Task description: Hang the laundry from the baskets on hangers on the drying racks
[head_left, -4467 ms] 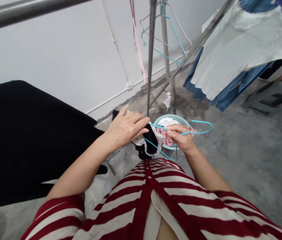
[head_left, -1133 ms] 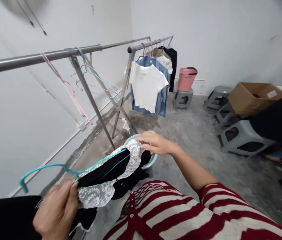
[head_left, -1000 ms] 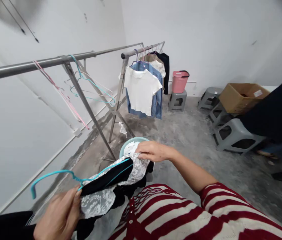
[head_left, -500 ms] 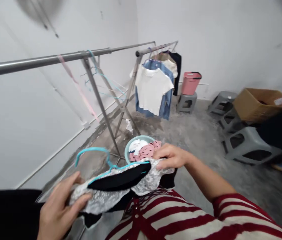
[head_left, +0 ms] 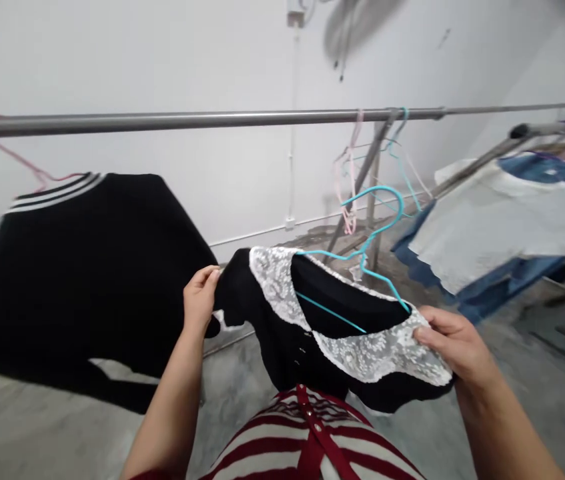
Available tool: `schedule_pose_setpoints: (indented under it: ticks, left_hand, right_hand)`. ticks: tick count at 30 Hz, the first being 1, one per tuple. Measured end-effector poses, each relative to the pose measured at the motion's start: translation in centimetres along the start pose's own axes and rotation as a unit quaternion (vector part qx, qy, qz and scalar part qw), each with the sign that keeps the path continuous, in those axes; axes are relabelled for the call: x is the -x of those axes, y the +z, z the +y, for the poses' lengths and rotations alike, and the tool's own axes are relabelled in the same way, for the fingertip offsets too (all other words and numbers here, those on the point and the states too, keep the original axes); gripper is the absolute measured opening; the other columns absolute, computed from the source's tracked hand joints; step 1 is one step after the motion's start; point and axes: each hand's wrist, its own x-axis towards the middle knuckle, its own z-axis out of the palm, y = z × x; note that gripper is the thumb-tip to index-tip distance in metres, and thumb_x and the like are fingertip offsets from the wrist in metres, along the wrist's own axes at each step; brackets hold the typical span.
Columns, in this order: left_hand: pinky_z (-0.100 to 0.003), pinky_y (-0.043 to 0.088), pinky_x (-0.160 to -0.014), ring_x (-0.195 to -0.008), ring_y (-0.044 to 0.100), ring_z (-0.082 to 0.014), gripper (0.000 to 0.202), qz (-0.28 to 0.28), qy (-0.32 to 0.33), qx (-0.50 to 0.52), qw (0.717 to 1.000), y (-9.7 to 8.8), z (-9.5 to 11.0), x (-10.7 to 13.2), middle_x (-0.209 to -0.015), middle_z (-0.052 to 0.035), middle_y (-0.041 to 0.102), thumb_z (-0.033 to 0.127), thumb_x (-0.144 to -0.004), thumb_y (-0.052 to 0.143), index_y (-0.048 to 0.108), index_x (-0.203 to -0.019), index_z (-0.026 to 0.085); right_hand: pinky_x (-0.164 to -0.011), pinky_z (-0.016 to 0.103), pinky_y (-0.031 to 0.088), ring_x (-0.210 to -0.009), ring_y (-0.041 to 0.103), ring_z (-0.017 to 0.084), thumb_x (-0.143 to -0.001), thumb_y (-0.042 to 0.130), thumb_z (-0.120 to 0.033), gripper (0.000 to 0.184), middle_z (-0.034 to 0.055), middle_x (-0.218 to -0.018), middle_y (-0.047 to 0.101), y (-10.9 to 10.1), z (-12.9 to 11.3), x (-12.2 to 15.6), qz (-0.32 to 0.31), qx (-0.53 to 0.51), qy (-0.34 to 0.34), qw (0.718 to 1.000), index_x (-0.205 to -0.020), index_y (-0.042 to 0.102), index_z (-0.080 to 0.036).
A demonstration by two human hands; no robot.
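In front of me a black blouse (head_left: 282,333) with a white lace collar (head_left: 362,353) hangs spread on a blue hanger (head_left: 379,230). The hanger's hook points up and is apart from the rail. My left hand (head_left: 201,297) pinches the blouse's sleeve on the left side. My right hand (head_left: 457,340) grips the lace collar near the other shoulder, thumb on top. Beside my left hand a black sweater (head_left: 87,273) with a white-striped neck hangs from a pink hanger (head_left: 17,157).
A metal rail (head_left: 172,121) crosses in front of the wall, with pink hangers (head_left: 351,173) and another blue hanger (head_left: 405,160) on it. At the right, a second rack (head_left: 519,131) carries a white T-shirt (head_left: 507,220) and a blue denim garment (head_left: 492,293).
My view has swung left, bringing the black sweater into sight. My left hand has gone from the lace collar to the sleeve, and the blouse is spread wider.
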Motion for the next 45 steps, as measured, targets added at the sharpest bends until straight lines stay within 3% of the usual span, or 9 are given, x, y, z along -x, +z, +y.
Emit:
schedule_pose_setpoints:
  ticks: [3, 9, 13, 20, 27, 31, 37, 40, 45]
  left_hand:
    - [-0.026, 0.046, -0.077, -0.080, 0.059, -0.0145, 0.032, -0.008, -0.034, -0.022, 0.999, -2.4, -1.9, 1.3, -0.082, -0.0029, 0.066, 0.041, -0.072, 0.060, 0.066, -0.090, 0.015]
    - [-0.025, 0.044, -0.058, -0.057, 0.056, -0.0129, 0.031, -0.159, -0.201, -0.019, 0.966, -5.0, -6.9, 9.1, -0.062, -0.0009, 0.061, 0.044, -0.066, 0.059, 0.062, -0.072, 0.014]
    - [-0.026, 0.042, -0.053, -0.052, 0.056, -0.0134, 0.036, -0.131, -0.245, -0.017, 0.960, -6.8, -8.7, 12.1, -0.057, -0.0005, 0.060, 0.050, -0.062, 0.059, 0.062, -0.071, 0.015]
    - [-0.028, 0.045, -0.057, -0.055, 0.057, -0.0143, 0.042, -0.061, -0.253, -0.033, 0.965, -12.4, -10.4, 12.1, -0.061, -0.0005, 0.061, 0.056, -0.061, 0.058, 0.062, -0.074, 0.016]
    - [-0.032, 0.048, -0.061, -0.058, 0.058, -0.0176, 0.040, -0.072, -0.257, -0.062, 0.962, -14.5, -11.4, 13.6, -0.061, -0.0018, 0.060, 0.058, -0.065, 0.054, 0.061, -0.069, 0.020]
    - [-0.036, 0.049, -0.063, -0.058, 0.060, -0.0218, 0.038, -0.083, -0.268, -0.059, 0.958, -15.3, -12.1, 14.5, -0.061, -0.0041, 0.058, 0.060, -0.065, 0.054, 0.059, -0.069, 0.023]
    - [-0.037, 0.047, -0.062, -0.059, 0.060, -0.0240, 0.033, -0.152, -0.275, -0.074, 0.946, -14.1, -13.0, 14.8, -0.062, -0.0068, 0.061, 0.055, -0.067, 0.054, 0.059, -0.068, 0.022]
    - [-0.036, 0.046, -0.064, -0.060, 0.059, -0.0227, 0.029, -0.231, -0.252, -0.104, 0.934, -12.7, -12.8, 14.1, -0.062, -0.0062, 0.062, 0.049, -0.071, 0.051, 0.059, -0.068, 0.022]
    - [-0.031, 0.045, -0.065, -0.061, 0.057, -0.0182, 0.030, -0.338, -0.246, -0.126, 0.900, -10.1, -13.4, 13.0, -0.061, -0.0013, 0.060, 0.047, -0.071, 0.050, 0.062, -0.073, 0.019]
  right_hand:
    - [-0.037, 0.021, 0.035, -0.039, 0.046, 0.010, -0.050, 0.082, -0.044, 0.033, 0.0012, -0.047, 0.056, 3.3, -1.0, -2.3, 0.021, -0.035, -0.003, 0.999, -0.057, 0.064, -0.018]
    - [-0.047, 0.024, 0.044, -0.047, 0.054, 0.012, -0.054, 0.080, -0.042, 0.034, 0.0006, -0.058, 0.063, 12.0, -2.4, -7.0, -0.074, -0.090, -0.003, 0.993, -0.068, 0.060, -0.019]
    - [-0.050, 0.023, 0.045, -0.050, 0.054, 0.011, -0.059, 0.076, -0.039, 0.031, -0.0021, -0.058, 0.061, 18.1, -3.8, -10.2, -0.105, -0.095, -0.059, 0.988, -0.071, 0.056, -0.019]
    - [-0.053, 0.023, 0.044, -0.052, 0.053, 0.010, -0.055, 0.075, -0.036, 0.032, -0.0035, -0.059, 0.060, 28.2, -7.1, -15.2, -0.131, -0.129, -0.097, 0.978, -0.072, 0.056, -0.017]
    - [-0.053, 0.024, 0.043, -0.054, 0.051, 0.010, -0.061, 0.070, -0.040, 0.030, -0.0038, -0.059, 0.056, 35.7, -5.6, -18.8, -0.114, -0.108, -0.138, 0.978, -0.073, 0.055, -0.017]
    - [-0.051, 0.022, 0.040, -0.052, 0.048, 0.009, -0.067, 0.067, -0.044, 0.031, -0.0047, -0.059, 0.054, 36.1, -4.7, -18.3, -0.111, -0.077, -0.147, 0.980, -0.076, 0.055, -0.017]
    - [-0.057, 0.022, 0.043, -0.058, 0.053, 0.009, -0.074, 0.064, -0.043, 0.036, -0.0037, -0.069, 0.058, 32.6, -1.4, -14.6, -0.132, -0.062, -0.203, 0.968, -0.098, 0.053, -0.018]
    - [-0.061, 0.024, 0.045, -0.061, 0.054, 0.009, -0.077, 0.060, -0.040, 0.029, -0.0027, -0.071, 0.057, 30.1, 4.9, -12.5, -0.124, 0.002, -0.170, 0.978, -0.097, 0.054, -0.019]
    - [-0.049, 0.021, 0.041, -0.050, 0.051, 0.009, -0.080, 0.054, -0.029, 0.013, -0.0038, -0.060, 0.055, 24.8, 17.6, -7.7, -0.198, 0.126, 0.106, 0.966, -0.082, 0.053, -0.017]
